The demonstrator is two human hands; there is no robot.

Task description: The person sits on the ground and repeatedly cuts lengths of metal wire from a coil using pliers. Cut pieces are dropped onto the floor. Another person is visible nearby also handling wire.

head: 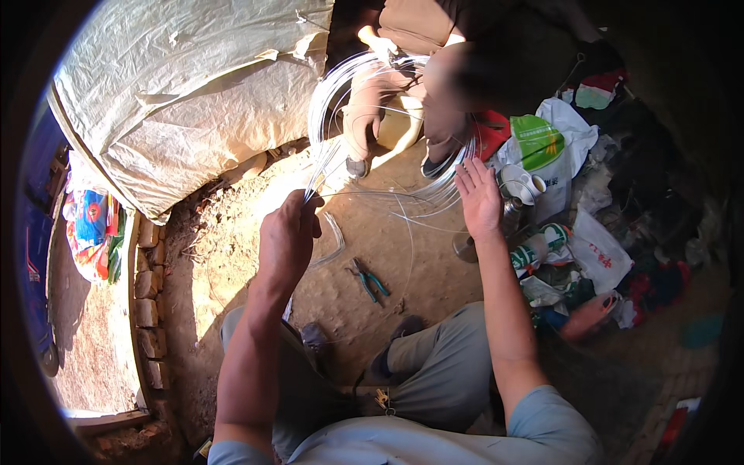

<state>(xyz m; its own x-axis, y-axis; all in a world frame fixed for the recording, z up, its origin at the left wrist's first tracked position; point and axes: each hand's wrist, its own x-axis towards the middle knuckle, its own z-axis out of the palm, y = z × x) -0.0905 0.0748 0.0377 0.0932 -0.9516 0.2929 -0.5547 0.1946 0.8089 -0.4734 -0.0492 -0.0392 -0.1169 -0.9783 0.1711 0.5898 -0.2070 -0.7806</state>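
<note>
My left hand (289,226) is closed around several strands of a large loose coil of thin metal wire (325,110), which arcs up and away from me. My right hand (480,195) is raised with its palm showing and fingers extended, close beside the right side of the coil; no wire is visibly gripped in it. A co-worker's hand (383,49) touches the far side of the same coil. Pliers with teal handles (368,280) lie on the dirt floor between my arms, their handles spread. A short bundle of bent wire (334,241) lies near my left hand.
A seated person's legs (365,110) are ahead of me. At the right are a white and green plastic bag (540,145), a mug (526,185), a metal flask (511,215) and crumpled bags. A tarp (221,116) hangs at the left above a row of bricks (146,285).
</note>
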